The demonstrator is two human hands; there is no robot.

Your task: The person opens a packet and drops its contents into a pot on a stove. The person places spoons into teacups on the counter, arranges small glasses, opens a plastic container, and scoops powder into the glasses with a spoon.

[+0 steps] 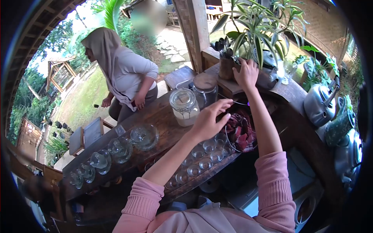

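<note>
My left hand is held out over the wooden counter, beside a clip-top glass jar with pale contents. Its fingers are stretched and the thumb stands apart; no object shows in it. A thin wire handle passes near its fingertips, above a red checked cloth. Further out, my right hand reaches beside a brown holder with dark spoons standing in it. Its fingers look extended, with the tips against the leaves, and I see nothing gripped. Behind the first jar stands another glass jar with a wooden lid.
Glass cups on saucers line the counter at left. Several small drinking glasses stand on a lower shelf. Metal kettles and a potted plant are at right and back. Across the counter a person in a headscarf faces left.
</note>
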